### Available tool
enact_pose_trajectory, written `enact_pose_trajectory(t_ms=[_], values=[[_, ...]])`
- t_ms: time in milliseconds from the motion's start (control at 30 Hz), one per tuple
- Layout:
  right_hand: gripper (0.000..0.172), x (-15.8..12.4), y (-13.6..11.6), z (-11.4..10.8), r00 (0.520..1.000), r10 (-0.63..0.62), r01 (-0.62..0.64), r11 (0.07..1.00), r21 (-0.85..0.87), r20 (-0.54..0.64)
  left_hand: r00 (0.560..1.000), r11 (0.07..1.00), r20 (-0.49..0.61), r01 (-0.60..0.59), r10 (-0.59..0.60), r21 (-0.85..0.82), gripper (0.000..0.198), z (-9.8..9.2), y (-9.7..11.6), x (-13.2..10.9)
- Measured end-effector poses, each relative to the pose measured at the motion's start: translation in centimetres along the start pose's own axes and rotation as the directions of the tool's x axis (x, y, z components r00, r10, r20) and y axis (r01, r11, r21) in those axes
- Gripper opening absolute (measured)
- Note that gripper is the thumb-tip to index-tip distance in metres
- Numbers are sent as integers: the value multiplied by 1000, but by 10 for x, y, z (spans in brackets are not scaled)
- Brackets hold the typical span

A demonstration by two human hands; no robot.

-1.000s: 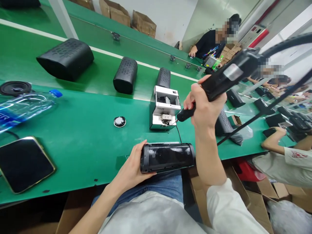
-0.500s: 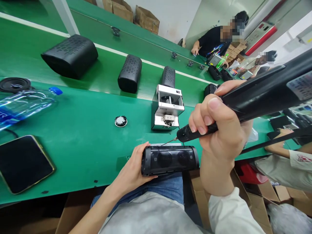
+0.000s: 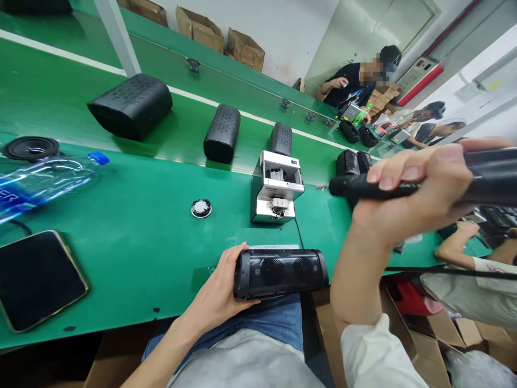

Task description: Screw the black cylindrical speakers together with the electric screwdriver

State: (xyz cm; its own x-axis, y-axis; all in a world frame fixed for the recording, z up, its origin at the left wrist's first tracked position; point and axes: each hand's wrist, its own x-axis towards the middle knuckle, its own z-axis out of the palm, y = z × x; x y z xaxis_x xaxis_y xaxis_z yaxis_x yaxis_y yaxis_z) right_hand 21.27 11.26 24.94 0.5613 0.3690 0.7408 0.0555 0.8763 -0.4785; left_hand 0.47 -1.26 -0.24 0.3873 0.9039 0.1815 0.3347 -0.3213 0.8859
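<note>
My left hand point(image 3: 221, 284) grips the left end of a black speaker point(image 3: 287, 272), which lies lengthwise at the table's front edge with two round mesh areas facing up. Raised to the right, my right hand point(image 3: 416, 183) is wrapped around a black electric screwdriver point(image 3: 363, 187). Its bit points left, held well above the table and apart from the speaker. Just behind the speaker stands a silver screw feeder point(image 3: 278, 188) with a cable at its right side. A small round white-and-black part point(image 3: 201, 208) lies on the green mat to its left.
Black speaker shells point(image 3: 222, 133) stand along the green belt point(image 3: 181, 129). At left lie a plastic bottle point(image 3: 48, 180), a round speaker driver point(image 3: 30, 148) and a phone point(image 3: 42, 280). Co-workers sit at the right and far right; one bare forearm point(image 3: 456, 248) is close. Cardboard boxes point(image 3: 440, 328) are below.
My right hand has lifted the screwdriver away from the speaker, up and to the right. My left hand still holds the speaker in nearly the same place.
</note>
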Motion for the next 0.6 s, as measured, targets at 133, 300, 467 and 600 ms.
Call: enact_pose_trajectory(t_ms=[133, 300, 467, 600], values=[[13, 23, 50, -13, 996, -77, 83, 990, -116, 54, 1000, 1000, -3, 5, -5, -3, 122, 0, -1, 0], [19, 28, 23, -26, 992, -109, 110, 994, -16, 66, 1000, 1000, 2, 10, -10, -6, 120, 0, -2, 1], [20, -1, 11, -16, 949, 109, -95, 994, -61, 297, 1000, 1000, 6, 7, -7, -2, 120, -1, -3, 2], [21, -19, 37, -10, 918, 173, -155, 985, -80, 356, 1000, 1000, 11, 4, -4, -5, 120, 0, -4, 1]])
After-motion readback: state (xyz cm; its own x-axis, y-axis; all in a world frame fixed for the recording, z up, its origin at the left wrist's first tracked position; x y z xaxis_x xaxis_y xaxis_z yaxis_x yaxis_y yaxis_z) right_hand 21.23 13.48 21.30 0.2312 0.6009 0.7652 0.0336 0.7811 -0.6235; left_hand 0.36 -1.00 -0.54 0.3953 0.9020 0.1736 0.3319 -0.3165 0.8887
